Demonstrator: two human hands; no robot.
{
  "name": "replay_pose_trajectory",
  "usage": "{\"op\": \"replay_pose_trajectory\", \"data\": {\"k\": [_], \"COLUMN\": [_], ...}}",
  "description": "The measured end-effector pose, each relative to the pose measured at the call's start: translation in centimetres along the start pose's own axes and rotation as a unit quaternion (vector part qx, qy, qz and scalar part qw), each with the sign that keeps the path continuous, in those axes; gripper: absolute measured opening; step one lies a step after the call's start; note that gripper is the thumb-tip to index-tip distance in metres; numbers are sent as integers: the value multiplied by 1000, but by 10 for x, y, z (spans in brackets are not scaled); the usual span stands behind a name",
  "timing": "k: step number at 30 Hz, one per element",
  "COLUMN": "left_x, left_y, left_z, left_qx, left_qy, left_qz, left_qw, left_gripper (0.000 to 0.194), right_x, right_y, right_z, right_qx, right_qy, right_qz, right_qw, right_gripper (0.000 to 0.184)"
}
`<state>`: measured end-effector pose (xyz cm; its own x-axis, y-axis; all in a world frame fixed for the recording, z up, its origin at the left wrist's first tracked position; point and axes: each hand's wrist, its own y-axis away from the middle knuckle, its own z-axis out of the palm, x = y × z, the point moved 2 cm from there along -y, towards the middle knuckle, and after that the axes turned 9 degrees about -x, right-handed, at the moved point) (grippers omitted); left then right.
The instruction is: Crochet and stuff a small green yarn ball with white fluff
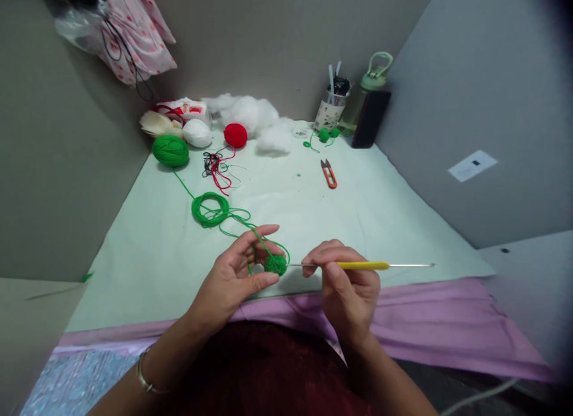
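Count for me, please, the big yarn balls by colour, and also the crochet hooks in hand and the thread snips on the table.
Green yarn ball: 1
Red yarn ball: 1
White yarn ball: 1
Crochet hook in the right hand: 1
Thread snips on the table: 1
Total: 5
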<state>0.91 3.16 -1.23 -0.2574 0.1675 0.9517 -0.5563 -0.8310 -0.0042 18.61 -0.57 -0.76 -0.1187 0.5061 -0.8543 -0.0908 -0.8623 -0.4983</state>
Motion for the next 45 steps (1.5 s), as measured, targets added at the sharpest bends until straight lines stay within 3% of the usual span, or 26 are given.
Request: {"op": "replay_pose_trajectory", "data": {"k": [11,28,41,45], "left_x": [0,5,7,9], "left_y": [-1,-1,2,2], "left_z": [1,6,4,6], "left_qx": [-8,-7,26,39], "left_qy": [21,49,-40,-38], "left_qz": [-17,-22,-12,-7], "left_qw": [1000,999,999,998], "left_gripper": [75,100,99,101], "right_x": [0,-5,-10,-4], "right_y": [1,4,3,4], "right_z": [-1,2,0,2], "right_qx": [2,-35,-72,-52], "right_qy": [23,15,105,64], "right_qz": [-22,11,-2,5], "right_qw": [999,999,992,997], "right_gripper": [21,21,22,20]}}
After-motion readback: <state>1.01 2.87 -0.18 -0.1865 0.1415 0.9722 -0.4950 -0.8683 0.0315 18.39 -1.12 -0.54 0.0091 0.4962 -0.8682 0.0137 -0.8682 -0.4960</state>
